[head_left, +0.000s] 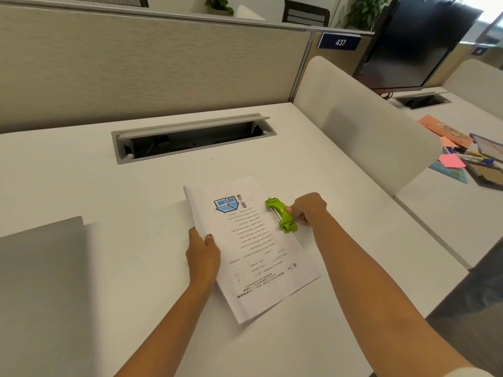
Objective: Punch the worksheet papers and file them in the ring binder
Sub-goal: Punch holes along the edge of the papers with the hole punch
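Observation:
A thin stack of worksheet papers point(253, 257) lies on the white desk point(122, 191), printed side up and upside down to me, with a blue drawing near its far end. My left hand point(202, 257) grips the stack's left edge, thumb on top. My right hand point(306, 209) holds a lime-green hole punch point(280, 214) that sits on the stack's right edge. A grey ring binder point(40, 289) lies closed at the left of the desk.
An open cable tray slot point(193, 138) is set in the desk behind the papers. A white divider point(362, 126) stands at the right; beyond it lie coloured papers and pens point(462, 153). A beige partition point(149, 63) backs the desk, with a dark monitor point(413, 42) at far right.

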Tool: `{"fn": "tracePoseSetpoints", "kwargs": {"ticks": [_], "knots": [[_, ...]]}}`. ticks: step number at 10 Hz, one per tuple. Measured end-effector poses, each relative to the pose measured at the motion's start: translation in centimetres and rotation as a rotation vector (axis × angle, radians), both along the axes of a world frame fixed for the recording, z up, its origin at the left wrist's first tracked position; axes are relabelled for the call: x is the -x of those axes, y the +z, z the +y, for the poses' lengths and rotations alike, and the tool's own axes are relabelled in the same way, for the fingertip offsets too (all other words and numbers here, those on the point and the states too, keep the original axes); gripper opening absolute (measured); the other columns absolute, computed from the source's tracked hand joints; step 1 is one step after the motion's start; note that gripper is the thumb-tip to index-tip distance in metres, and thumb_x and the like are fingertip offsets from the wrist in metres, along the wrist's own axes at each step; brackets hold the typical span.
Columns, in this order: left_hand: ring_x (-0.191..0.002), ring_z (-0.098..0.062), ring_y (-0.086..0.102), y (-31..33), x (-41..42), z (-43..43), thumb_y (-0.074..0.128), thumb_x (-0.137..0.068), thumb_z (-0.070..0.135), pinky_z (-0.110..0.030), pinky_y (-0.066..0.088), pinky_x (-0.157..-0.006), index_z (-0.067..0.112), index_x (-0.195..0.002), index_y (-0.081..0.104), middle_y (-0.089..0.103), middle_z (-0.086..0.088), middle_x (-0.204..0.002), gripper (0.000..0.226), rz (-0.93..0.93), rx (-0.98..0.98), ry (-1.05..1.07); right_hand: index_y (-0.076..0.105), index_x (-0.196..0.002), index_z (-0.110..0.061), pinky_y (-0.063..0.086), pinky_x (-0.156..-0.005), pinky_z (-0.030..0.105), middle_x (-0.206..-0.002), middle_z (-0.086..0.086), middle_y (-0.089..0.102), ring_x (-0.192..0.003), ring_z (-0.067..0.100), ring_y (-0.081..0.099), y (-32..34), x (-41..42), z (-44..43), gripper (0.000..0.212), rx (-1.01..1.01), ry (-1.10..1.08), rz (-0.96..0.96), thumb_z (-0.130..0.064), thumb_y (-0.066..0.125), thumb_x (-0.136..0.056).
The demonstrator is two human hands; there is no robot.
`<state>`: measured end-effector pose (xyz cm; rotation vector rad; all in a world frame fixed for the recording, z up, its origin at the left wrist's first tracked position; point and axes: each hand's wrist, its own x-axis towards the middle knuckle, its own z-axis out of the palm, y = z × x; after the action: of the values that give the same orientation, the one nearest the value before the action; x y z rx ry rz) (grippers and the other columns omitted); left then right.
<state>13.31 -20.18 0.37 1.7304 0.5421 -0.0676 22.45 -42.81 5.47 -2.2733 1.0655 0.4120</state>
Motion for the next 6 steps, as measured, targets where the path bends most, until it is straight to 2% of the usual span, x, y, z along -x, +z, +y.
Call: {"fn": "tracePoseSetpoints", "kwargs": {"ticks": [1,2,3,4,5,6], "knots": [[-0.088,-0.022,0.052,-0.1,0.0,0.0,0.038,-0.100,0.013,-0.032,0.042,-0.073,0.013,-0.124,0.041,0.050,0.001,-0.104,0.024,-0.003,0.000,0.001,0.053,-0.074,-0.011,0.047,-0.061,0.024,-0.053,0.004,0.049,-0.047,0.016,0.046,-0.1,-0.1,-0.1,0.030,-0.043,-0.006,0.018,-0.028,0.078,-0.078],[-0.088,-0.022,0.052,0.0,0.0,0.1,0.039,-0.100,0.013,-0.032,0.043,-0.073,0.014,-0.122,0.041,0.051,0.002,-0.104,0.023,-0.010,0.006,-0.006,0.055,-0.074,-0.011,0.049,-0.052,0.022,-0.053,0.004,0.054,-0.045,0.017,0.051,-0.1,-0.2,0.0,0.028,-0.026,0.009,0.038,-0.028,0.077,-0.079],[-0.090,-0.021,0.052,0.2,0.0,0.3,0.039,-0.100,0.012,-0.032,0.044,-0.076,0.012,-0.126,0.043,0.052,0.000,-0.106,0.026,-0.012,0.017,-0.006,0.054,-0.073,-0.007,0.059,-0.067,0.030,-0.071,0.008,0.063,-0.066,0.023,0.065,0.6,-0.4,-0.3,0.022,-0.214,0.008,-0.016,-0.014,0.073,-0.082],[-0.092,-0.020,0.051,0.5,0.1,0.3,0.039,-0.100,0.012,-0.032,0.044,-0.078,0.012,-0.129,0.042,0.055,-0.004,-0.114,0.029,-0.007,0.033,-0.002,0.057,-0.076,-0.013,0.056,-0.056,0.027,-0.081,0.008,0.064,-0.070,0.022,0.066,2.1,0.0,0.2,0.015,-0.262,-0.003,-0.067,-0.004,0.067,-0.083],[-0.092,-0.019,0.050,0.6,0.4,0.3,0.039,-0.100,0.012,-0.033,0.044,-0.078,0.012,-0.129,0.042,0.056,-0.009,-0.122,0.029,-0.013,0.036,-0.006,0.051,-0.069,-0.015,0.051,-0.058,0.024,-0.070,0.003,0.058,-0.059,0.017,0.059,1.9,-0.2,1.0,0.023,-0.186,-0.023,-0.088,-0.013,0.058,-0.091],[-0.091,-0.019,0.050,0.6,0.8,0.4,0.039,-0.100,0.012,-0.031,0.044,-0.076,0.012,-0.127,0.041,0.056,-0.008,-0.121,0.027,-0.024,0.030,-0.005,0.046,-0.063,-0.011,0.047,-0.057,0.025,-0.060,0.000,0.052,-0.051,0.018,0.057,2.0,0.1,1.8,0.038,-0.053,0.030,-0.068,-0.027,0.046,-0.097]]}}
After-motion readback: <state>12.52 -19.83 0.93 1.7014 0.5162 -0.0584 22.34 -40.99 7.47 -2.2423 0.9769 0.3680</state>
